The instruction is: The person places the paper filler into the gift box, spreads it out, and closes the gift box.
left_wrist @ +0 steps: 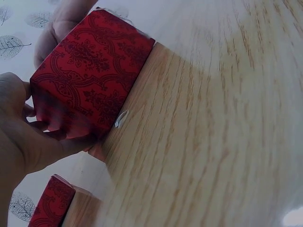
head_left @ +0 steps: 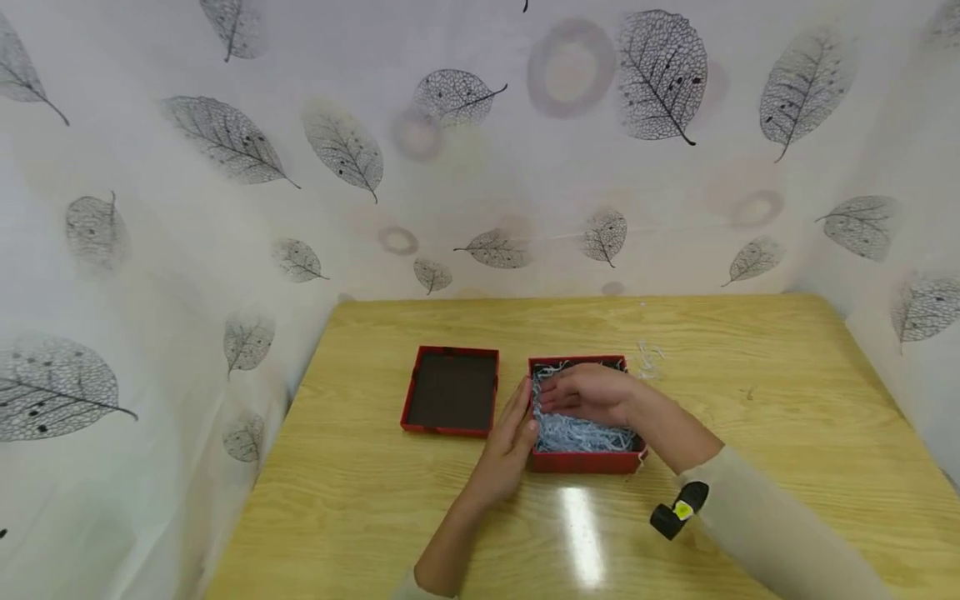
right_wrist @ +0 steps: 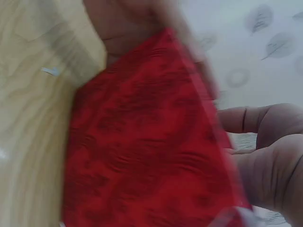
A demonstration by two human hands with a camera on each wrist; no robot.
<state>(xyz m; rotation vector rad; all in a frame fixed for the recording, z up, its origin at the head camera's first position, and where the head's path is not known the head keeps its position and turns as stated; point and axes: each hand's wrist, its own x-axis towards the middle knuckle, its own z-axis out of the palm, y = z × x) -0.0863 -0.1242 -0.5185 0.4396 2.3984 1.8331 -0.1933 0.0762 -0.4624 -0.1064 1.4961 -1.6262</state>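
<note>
A red patterned box (head_left: 588, 463) stands on the table, its top uncovered, filled with pale blue shredded paper (head_left: 576, 435). My left hand (head_left: 510, 446) lies along the box's left wall with fingers extended; the left wrist view shows the fingers against the red wall (left_wrist: 85, 71). Inside the box, my right hand (head_left: 592, 393) is over the shredded paper, fingers loosely bent and pointing left. From the right wrist view, my right fingers (right_wrist: 246, 118) reach over the rim beside the blurred red wall (right_wrist: 137, 142).
Left of the box lies a red lid (head_left: 453, 392), its dark inside facing up. Loose paper shreds (head_left: 648, 360) are scattered on the wooden table (head_left: 360, 492) behind the box's right side. A leaf-print cloth (head_left: 495, 192) encloses the back and sides.
</note>
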